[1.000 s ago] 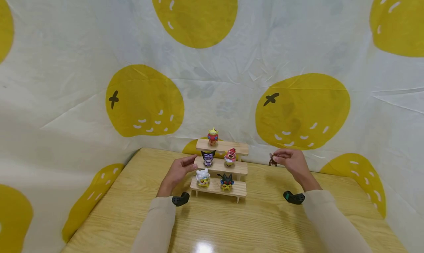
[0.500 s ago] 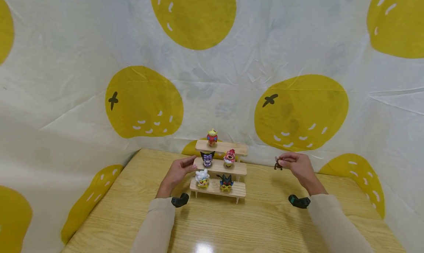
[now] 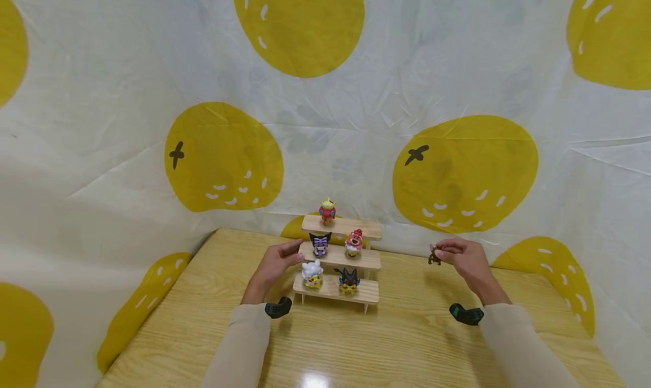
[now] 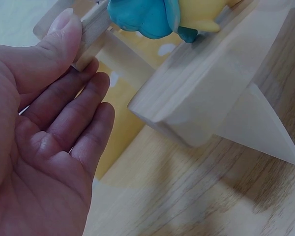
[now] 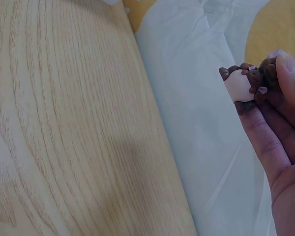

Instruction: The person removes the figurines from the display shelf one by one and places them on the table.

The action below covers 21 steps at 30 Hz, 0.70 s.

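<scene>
The brown figure [image 3: 434,256] sits pinched in the fingertips of the right hand [image 3: 465,262], held up in the air over the bench [image 3: 407,331], well to the right of the stepped shelf [image 3: 339,256] and close to the cloth [image 3: 325,94] behind. The left hand [image 3: 274,262] lies against the shelf's left end, thumb on the edge of the middle step, fingers straight and loose, gripping nothing. By my reading this is the carrying step: one figure is off the shelf and in the hand, not set down anywhere. The next move seems to call for a steady pinch and a flat spot picked for its feet, since so small a piece would topple easily. The head view alone shows the whole layout: five figures on the steps, one on top, two in the middle, two below. The right wrist view gives what the head view cannot, the figure's [image 5: 243,84] pale face and dark limbs between thumb and fingers [image 5: 285,73]. The left wrist view shows the thumb [image 4: 64,37] touching the step end and a blue and yellow figure [image 4: 162,14] above.
</scene>
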Available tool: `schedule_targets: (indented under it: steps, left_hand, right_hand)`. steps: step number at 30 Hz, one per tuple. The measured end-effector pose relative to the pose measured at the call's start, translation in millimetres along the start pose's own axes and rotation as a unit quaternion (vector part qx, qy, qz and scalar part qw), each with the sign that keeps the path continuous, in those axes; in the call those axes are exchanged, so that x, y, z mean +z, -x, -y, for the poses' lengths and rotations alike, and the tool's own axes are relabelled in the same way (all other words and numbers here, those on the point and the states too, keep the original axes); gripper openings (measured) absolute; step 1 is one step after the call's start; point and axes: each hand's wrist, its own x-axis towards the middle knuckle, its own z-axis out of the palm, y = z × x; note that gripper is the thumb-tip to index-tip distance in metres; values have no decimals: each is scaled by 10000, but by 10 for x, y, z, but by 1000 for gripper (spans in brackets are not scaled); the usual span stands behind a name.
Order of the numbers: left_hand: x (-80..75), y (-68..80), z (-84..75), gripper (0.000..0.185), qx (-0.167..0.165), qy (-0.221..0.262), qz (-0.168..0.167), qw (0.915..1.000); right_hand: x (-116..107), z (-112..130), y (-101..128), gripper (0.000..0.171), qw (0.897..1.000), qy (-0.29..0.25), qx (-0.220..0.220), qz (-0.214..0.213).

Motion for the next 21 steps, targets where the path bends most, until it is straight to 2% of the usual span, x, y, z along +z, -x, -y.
schedule_targets:
  steps: [9, 21]
  left_hand:
    - [23, 9, -15, 51, 0, 36, -128, 9999]
    - [32, 4, -24, 51, 25, 56, -116, 9999]
  right_hand:
    - [4, -67, 24, 39, 10000, 31, 3, -41]
    - [-61, -167, 59, 41, 10000, -50, -9, -68]
